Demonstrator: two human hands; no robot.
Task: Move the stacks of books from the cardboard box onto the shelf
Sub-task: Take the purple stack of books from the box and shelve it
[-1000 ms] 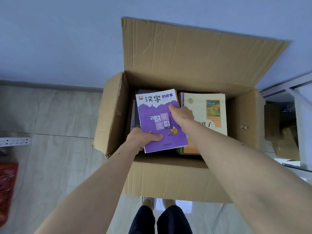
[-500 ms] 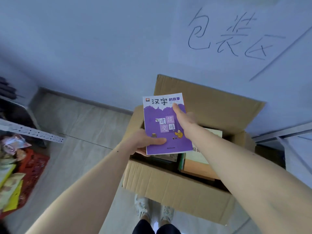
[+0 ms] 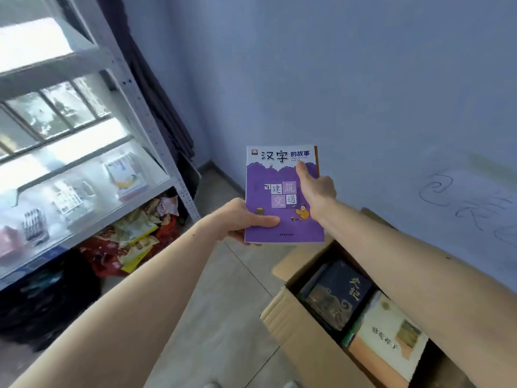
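Grey tiled floor [image 3: 229, 303], pale blue wall [image 3: 363, 79]. Metal shelf [image 3: 156, 141] at left, perforated uprights; items on it blurred, overexposed. Purple glossy book [image 3: 282, 197] held in air, both hands closed on it: left hand [image 3: 246, 219] at lower edge, right hand [image 3: 316, 189] at right edge. Cardboard box [image 3: 307, 340] lower right, cut off by the frame; dark book [image 3: 338, 295] and cream book [image 3: 389, 340] inside.

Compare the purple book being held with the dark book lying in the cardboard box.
The purple book is up in the air, gripped by the left hand and right hand; the dark book lies untouched in the cardboard box. The purple book's cover is bright, with a white top band and a cartoon figure; the dark book's is near black with swirling artwork. Both show Chinese titles, cover up.
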